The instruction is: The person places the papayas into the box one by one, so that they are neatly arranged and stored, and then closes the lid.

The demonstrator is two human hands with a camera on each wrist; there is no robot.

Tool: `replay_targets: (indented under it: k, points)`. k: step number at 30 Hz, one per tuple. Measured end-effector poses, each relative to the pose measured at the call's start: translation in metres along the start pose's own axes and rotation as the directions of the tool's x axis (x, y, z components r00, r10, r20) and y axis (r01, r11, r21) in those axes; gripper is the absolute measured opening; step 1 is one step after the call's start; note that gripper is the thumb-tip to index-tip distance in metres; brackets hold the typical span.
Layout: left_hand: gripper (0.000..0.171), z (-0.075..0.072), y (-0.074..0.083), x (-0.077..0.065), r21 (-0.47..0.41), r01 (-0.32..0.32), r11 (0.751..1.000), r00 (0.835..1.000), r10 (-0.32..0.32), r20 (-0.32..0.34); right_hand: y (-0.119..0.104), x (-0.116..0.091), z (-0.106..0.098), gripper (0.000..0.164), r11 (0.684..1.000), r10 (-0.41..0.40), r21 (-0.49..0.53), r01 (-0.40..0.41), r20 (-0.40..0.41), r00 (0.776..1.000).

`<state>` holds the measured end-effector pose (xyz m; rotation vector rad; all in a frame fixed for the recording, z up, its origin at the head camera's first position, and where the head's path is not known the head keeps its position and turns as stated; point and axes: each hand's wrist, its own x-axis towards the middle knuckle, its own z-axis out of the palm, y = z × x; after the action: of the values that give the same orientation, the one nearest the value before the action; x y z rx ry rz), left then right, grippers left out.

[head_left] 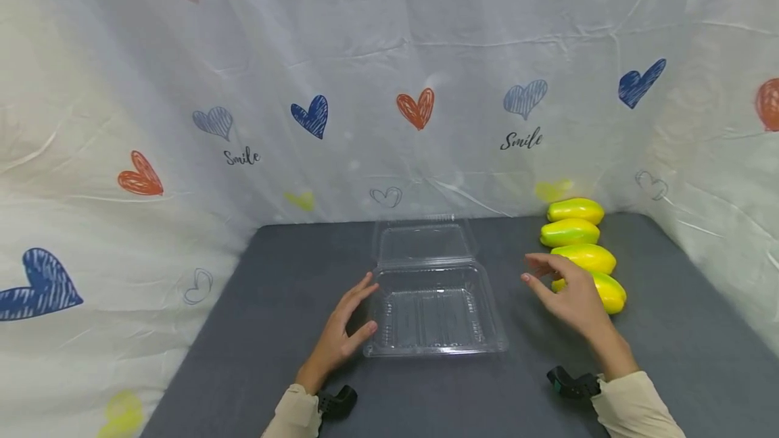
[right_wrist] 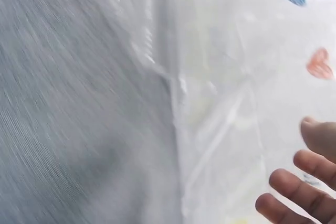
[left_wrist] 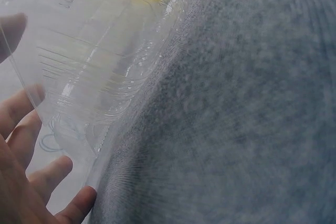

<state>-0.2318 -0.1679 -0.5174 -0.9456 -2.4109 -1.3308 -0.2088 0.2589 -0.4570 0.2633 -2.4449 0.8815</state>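
Observation:
A clear plastic clamshell container (head_left: 435,351) lies on the table with its hinged lid (head_left: 426,243) folded back toward the curtain. Nothing sits inside it. At its left rim is my left hand (head_left: 341,333), fingers spread and thumb apart; whether the fingertips touch the rim I cannot tell. The left wrist view has those fingers (left_wrist: 50,177) beside the see-through wall. My right hand (head_left: 572,303) hovers right of the container, loosely bent and holding nothing, partly covering the nearest yellow-green papaya (head_left: 610,293). Beyond it more papayas (head_left: 570,232) form a row.
A dark grey cloth covers the table (head_left: 292,282). White curtain (head_left: 365,39) printed with hearts hangs behind and along both sides, meeting the table's far edge. Each wrist wears a black band (head_left: 572,382).

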Motion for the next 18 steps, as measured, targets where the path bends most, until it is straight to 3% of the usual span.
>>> replay_targets:
  k: [10,18]
  points:
    - [0.063,0.0,0.0,0.0,-0.012,-0.003,1.0,1.0,0.003,-0.008,0.032,0.001,-0.041,0.044,0.999,-0.014,-0.051,0.014,0.001,1.0]
    - [0.063,0.0,0.001,0.0,-0.009,0.009,1.0,1.0,-0.009,-0.004,0.055,-0.004,-0.053,0.049,0.979,0.061,-0.201,-0.04,0.097,0.993]
